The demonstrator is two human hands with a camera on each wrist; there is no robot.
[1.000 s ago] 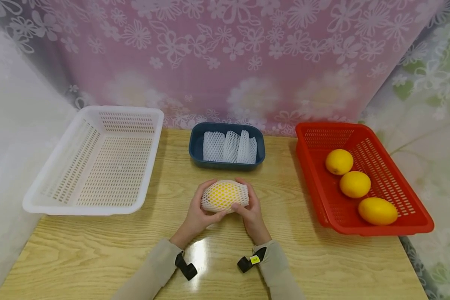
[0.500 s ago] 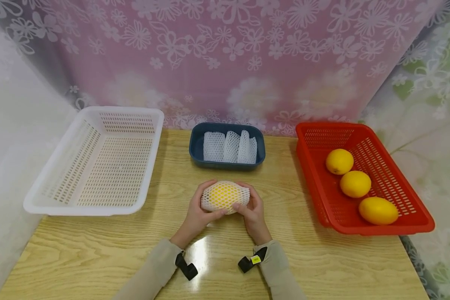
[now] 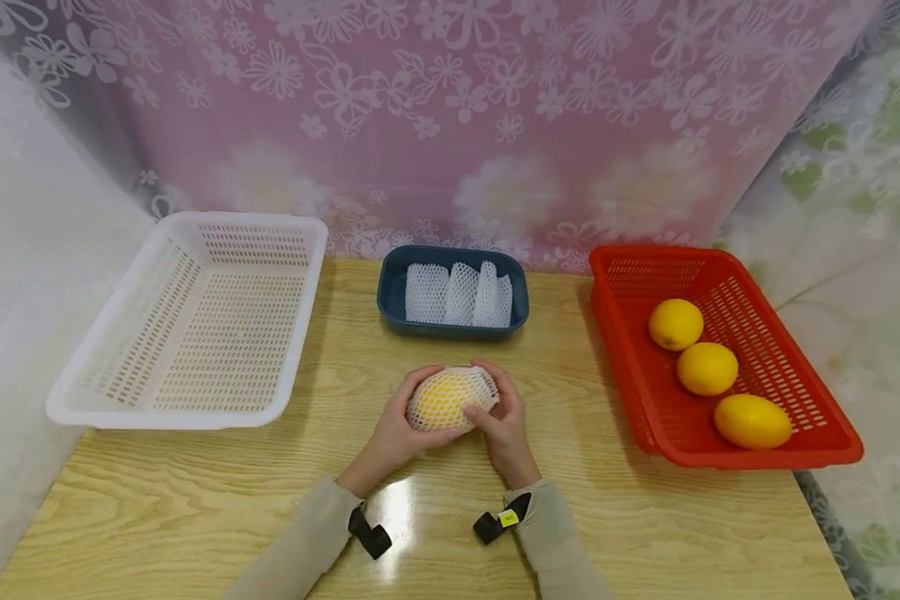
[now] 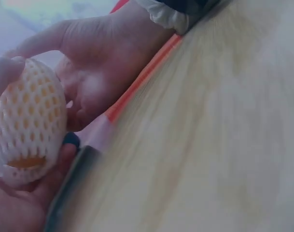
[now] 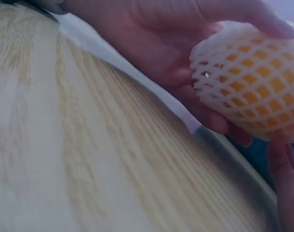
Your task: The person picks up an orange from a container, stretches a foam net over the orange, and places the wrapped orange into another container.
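Observation:
A lemon [image 3: 446, 402] in a white foam net sleeve [image 3: 487, 387] is held just above the table in the head view. My left hand [image 3: 392, 437] grips its left side, thumb along the near face. On the other side my right hand [image 3: 506, 429] holds the right end, with the thumb pressing the net near its middle. Up close in the left wrist view, the net sleeve [image 4: 33, 111] hugs the fruit, and a strip of yellow peel shows through a wider gap. Yellow also shows through the mesh of the sleeve [image 5: 262, 82] in the right wrist view.
Behind the hands stands a dark blue tub [image 3: 457, 332] with several folded foam nets [image 3: 427, 293]. At right, a red basket [image 3: 622, 367] holds three lemons [image 3: 707, 368]. A white basket [image 3: 300, 333] stands at left on the wooden table [image 3: 195, 517]. A floral curtain [image 3: 420, 150] hangs behind.
The netted lemon has tilted slightly, and its loose net end at the right looks more bunched. My left fingers have shifted a little rightward over its top. The baskets and tub stay put.

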